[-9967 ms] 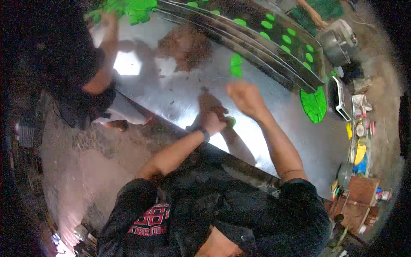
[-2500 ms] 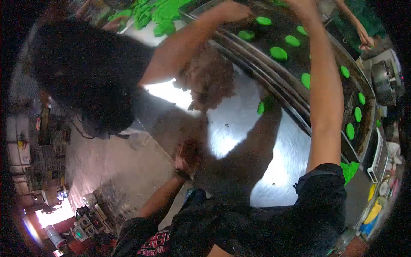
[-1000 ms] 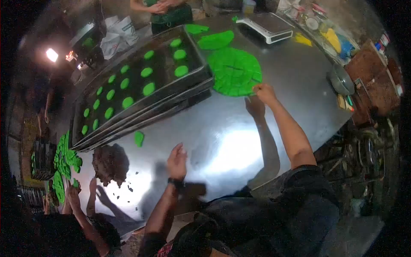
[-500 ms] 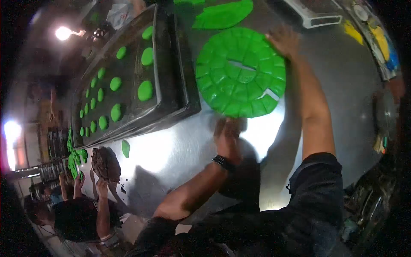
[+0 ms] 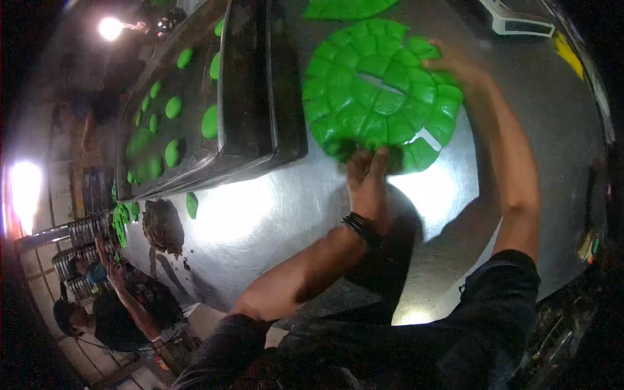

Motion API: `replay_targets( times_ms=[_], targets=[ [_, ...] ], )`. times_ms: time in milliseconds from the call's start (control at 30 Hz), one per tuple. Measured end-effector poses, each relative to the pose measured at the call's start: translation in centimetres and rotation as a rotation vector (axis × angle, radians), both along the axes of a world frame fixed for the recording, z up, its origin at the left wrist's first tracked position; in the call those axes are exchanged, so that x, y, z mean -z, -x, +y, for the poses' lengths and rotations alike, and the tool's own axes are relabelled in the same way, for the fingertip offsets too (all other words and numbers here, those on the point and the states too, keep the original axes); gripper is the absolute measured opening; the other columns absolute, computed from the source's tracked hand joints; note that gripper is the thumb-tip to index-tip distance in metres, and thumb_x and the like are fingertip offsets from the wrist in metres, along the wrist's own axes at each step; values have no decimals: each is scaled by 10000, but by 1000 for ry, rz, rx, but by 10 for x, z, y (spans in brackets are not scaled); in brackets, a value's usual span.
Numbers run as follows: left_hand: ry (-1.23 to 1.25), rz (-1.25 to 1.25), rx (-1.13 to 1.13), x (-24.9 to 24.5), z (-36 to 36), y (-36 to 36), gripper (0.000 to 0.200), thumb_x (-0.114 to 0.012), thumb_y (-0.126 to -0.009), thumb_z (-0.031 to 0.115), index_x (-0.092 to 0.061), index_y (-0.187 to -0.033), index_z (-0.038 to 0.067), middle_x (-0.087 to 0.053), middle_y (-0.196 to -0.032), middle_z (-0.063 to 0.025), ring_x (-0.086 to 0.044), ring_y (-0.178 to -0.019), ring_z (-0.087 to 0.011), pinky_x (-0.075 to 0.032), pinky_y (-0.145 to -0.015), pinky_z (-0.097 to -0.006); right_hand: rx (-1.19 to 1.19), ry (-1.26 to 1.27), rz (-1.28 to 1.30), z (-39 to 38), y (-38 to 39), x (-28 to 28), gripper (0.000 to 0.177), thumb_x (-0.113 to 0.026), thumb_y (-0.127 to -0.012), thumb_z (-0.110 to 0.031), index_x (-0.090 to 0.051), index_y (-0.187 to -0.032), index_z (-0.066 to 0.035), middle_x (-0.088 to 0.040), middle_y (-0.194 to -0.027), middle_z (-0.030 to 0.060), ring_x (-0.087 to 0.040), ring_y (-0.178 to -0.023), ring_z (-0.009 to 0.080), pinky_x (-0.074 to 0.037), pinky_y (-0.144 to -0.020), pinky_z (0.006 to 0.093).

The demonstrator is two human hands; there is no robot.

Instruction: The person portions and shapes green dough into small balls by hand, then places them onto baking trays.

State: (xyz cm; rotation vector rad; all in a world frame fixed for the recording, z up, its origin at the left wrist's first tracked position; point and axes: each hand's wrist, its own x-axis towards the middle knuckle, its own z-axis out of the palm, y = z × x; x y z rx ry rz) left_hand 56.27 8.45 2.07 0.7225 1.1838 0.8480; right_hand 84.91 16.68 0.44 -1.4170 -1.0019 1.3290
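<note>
A flat green dough disc [image 5: 370,114], scored into rings of small pieces, lies on the metal table. Near its middle is a slit, and a pale gap shows at its lower right. My left hand [image 5: 367,172], with dark bands on the wrist, grips the near edge, its fingertips partly lost in shadow. At the far right edge, my right hand [image 5: 461,68] has its fingers curled onto the outer pieces, where the dough is parted by a notch. Part of another green dough sheet [image 5: 351,8] shows beyond the disc.
Left of the disc, a dark tray [image 5: 250,156] bears several green dough rounds [image 5: 173,107] and a blurred green patch [image 5: 144,156]. A brown lump [image 5: 162,226] and a green piece [image 5: 192,205] lie nearer. Another person [image 5: 130,312] stands at far left. A white-framed object [image 5: 523,25] is at back right.
The view has shifted. My left fingers have come up onto the disc's near edge. Beside my right hand a notch has opened in the rim. A blurred green patch has appeared over the tray.
</note>
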Motion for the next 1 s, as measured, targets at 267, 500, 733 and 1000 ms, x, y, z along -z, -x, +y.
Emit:
replay_targets(
  times_ms=[267,500,733,1000],
  targets=[
    [77,-397,105,10,21,-6,676,-672,-798,282,-294,-1302,38,-416,-1257,-142,-460,-1124,-304,-440,-889,-465,-218,33,387,-22,37,-1,767,-724,-716,-110,-284,-1343,-79,-491,-1214,129,-507,-1101,251,-452,-923,402],
    [136,-713,60,34,16,10,587,-447,-888,489,-381,-1259,38,-496,-1220,-151,-507,-1104,-293,-379,-971,-472,-146,145,781,-93,95,-25,628,-683,-738,-83,-385,-1289,-41,-523,-1211,113,-561,-1051,251,-461,-921,419],
    [579,-1075,127,-39,-34,134,550,-440,-874,515,-548,-1120,36,-582,-1130,-142,-546,-1052,-290,-399,-952,-434,190,-44,912,-196,252,-69,675,-671,-747,-132,-344,-1327,-20,-486,-1257,152,-508,-1124,286,-429,-958,414],
    [281,-976,176,-118,12,327,678,-422,-852,565,-460,-1239,9,-504,-1252,-175,-484,-1152,-333,-342,-1001,-482,244,-44,1216,-155,436,-150,571,-682,-763,-200,-447,-1263,-58,-522,-1211,138,-508,-1097,276,-418,-946,409]
  ],
)
